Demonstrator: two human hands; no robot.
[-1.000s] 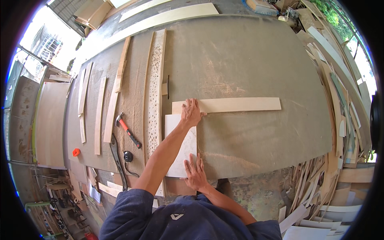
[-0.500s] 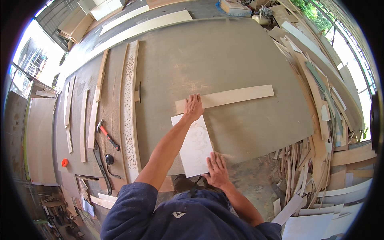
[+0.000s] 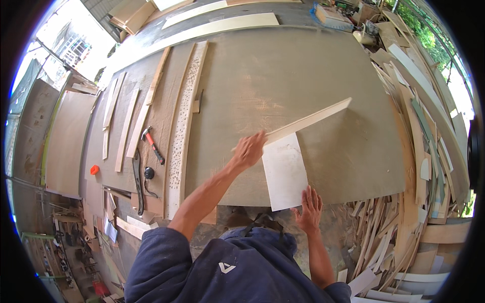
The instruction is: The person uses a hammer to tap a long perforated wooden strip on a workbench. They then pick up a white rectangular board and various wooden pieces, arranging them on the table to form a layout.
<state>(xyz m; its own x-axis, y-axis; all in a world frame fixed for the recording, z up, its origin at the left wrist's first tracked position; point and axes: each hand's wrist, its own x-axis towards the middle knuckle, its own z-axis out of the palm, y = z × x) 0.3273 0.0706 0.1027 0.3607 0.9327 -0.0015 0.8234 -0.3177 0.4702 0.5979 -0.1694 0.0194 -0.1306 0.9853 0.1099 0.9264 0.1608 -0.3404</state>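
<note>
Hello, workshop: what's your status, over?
Left grip holds wooden strip near one end. Right grip open beside white board. Hammer off to the left.

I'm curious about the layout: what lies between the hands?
A white rectangular panel lies between the left hand and the right hand in the head view.

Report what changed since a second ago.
The white board slid right, away from the speckled strip. The pale wooden strip, held by the left hand, pivoted, its right end swinging farther away. The right hand shifted from the board to its right edge. Hammer and tape measure stayed put.
</note>
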